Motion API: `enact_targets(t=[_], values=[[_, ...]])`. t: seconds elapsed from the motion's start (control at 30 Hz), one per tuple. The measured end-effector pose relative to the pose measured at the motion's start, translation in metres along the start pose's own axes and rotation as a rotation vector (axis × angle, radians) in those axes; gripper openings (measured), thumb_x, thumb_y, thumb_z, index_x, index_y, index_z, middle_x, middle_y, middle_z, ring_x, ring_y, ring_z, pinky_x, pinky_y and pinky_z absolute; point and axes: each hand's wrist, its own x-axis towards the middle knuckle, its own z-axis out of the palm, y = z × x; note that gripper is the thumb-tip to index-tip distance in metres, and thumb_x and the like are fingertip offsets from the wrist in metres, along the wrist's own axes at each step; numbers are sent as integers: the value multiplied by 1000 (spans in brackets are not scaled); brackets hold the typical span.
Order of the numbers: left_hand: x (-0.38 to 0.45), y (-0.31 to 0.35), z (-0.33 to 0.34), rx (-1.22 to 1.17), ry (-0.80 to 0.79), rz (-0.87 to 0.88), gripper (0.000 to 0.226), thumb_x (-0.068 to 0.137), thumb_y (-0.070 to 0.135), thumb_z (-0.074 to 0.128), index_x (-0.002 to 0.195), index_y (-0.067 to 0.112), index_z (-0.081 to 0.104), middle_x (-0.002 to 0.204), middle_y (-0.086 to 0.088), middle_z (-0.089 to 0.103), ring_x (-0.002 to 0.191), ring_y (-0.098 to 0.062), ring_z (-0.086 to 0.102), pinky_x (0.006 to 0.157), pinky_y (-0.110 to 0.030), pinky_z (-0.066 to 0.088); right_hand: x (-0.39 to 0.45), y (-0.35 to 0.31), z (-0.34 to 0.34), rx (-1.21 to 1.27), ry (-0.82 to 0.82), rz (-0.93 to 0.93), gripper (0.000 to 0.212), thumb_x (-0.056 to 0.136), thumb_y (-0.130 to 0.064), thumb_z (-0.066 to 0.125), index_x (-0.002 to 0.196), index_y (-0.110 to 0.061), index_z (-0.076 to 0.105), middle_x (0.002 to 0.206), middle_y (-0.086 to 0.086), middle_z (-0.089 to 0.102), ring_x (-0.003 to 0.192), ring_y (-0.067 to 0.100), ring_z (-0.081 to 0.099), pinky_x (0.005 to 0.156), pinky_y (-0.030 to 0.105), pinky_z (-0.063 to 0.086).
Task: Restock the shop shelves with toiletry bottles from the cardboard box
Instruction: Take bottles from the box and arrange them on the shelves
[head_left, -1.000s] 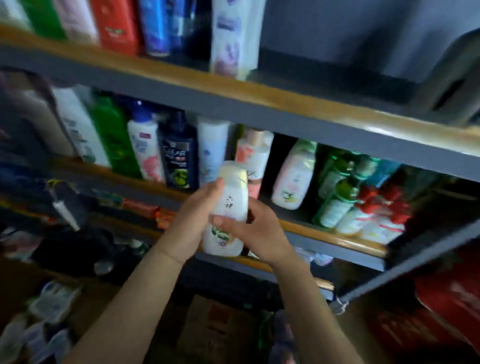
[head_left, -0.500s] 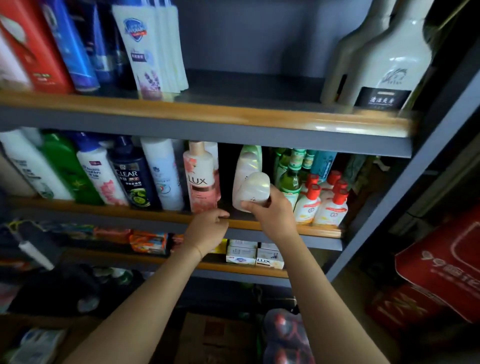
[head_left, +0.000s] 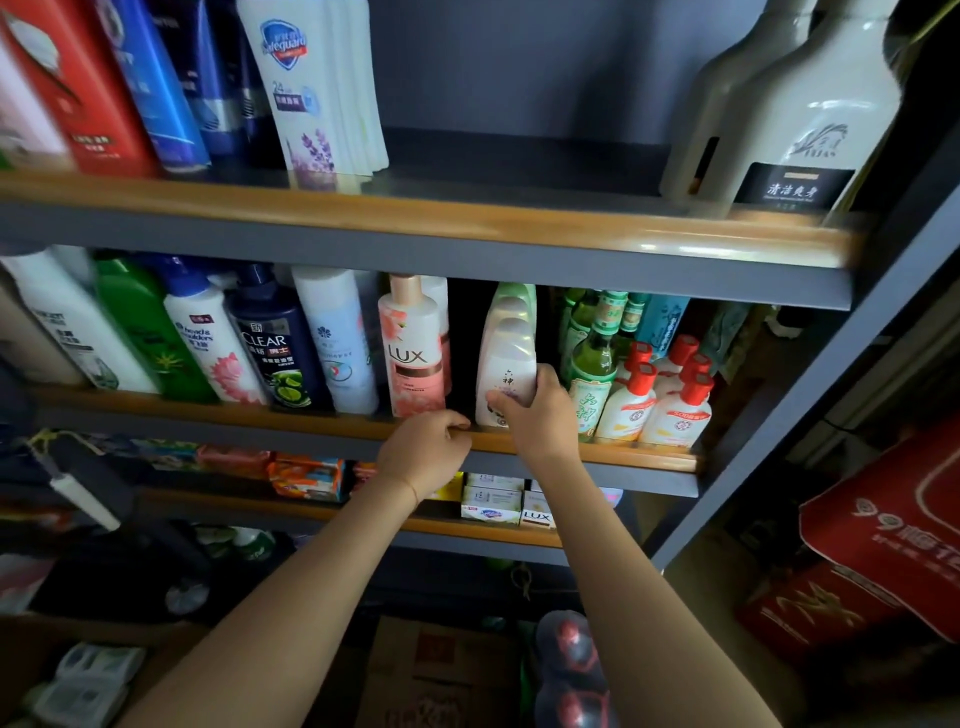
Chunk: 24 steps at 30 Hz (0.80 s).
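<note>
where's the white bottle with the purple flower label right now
In the head view, the white plastic bottle with the purple flower label stands on the middle shelf, right of centre, between the pink LUX bottle and the green glass bottles, held by the right hand.

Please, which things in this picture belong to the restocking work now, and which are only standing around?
Job:
white bottle, gripped by right hand
left hand, resting on middle shelf rim
cardboard box

Standing around:
LUX bottle
CLEAR bottle
red bag
soap boxes
</note>
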Motion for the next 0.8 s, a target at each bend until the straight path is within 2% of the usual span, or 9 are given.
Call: enact_targets(t=[0.13,0.23,0.3,0.37,0.4,0.5,0.57,0.7,0.8], values=[[1,2,-2,-1,-14,-5,36,92,31,50,123,26,67,113,6,69,99,-16,64,82,-34,53,-6,-3,4,-74,30,-7,51,90,-30,68,127,-7,42,124,12,50,109,28,53,77,27,37],[4,8,-6,-57,-12,21,27,93,23,49,102,13,72,85,-5,71,81,-27,68,72,-40,53,-14,-5,7,-125,82,-52,54,95,-24,62,138,-7,35,135,13,44,114,31,54,77,28,40],[3,16,-8,-182,92,55,22,94,15,49,101,13,70,78,0,67,74,-21,66,67,-33,52,-22,-3,8,-116,140,-82,53,97,-21,57,142,-8,33,138,12,40,107,31,58,72,25,40],[2,25,-9,-265,226,106,26,95,11,51,116,16,66,94,7,64,79,-7,60,72,-16,46,-31,2,7,-65,197,-117,50,97,-17,55,143,-9,35,138,12,40,95,31,63,68,24,40],[3,31,-10,-292,251,118,32,95,12,52,126,17,61,105,5,62,82,-4,57,77,-16,45,-34,4,6,-16,209,-120,50,96,-14,55,142,-9,36,137,11,41,92,27,63,68,21,40],[9,44,-11,-367,153,45,53,98,22,51,149,19,37,134,-2,51,100,-9,59,95,-31,45,-38,4,0,220,115,17,51,97,-10,52,145,-10,34,139,7,43,103,10,54,78,19,41],[15,49,-12,-444,57,-35,54,98,29,48,150,23,35,136,-4,55,111,-19,59,96,-37,46,-33,5,-2,348,21,125,51,97,-12,50,146,-13,36,139,2,46,104,5,49,77,19,40],[21,55,-9,-608,-25,-111,37,95,24,47,129,39,50,114,4,63,101,-18,61,98,-47,51,-22,8,-1,366,-17,124,38,90,-14,46,126,-16,57,111,1,63,70,1,43,50,12,34],[25,58,-7,-708,-27,-136,40,94,14,45,123,40,51,97,10,62,94,-20,58,99,-50,51,-18,9,0,358,-12,94,36,88,-13,45,122,-10,58,91,-6,51,67,0,39,47,9,34]])
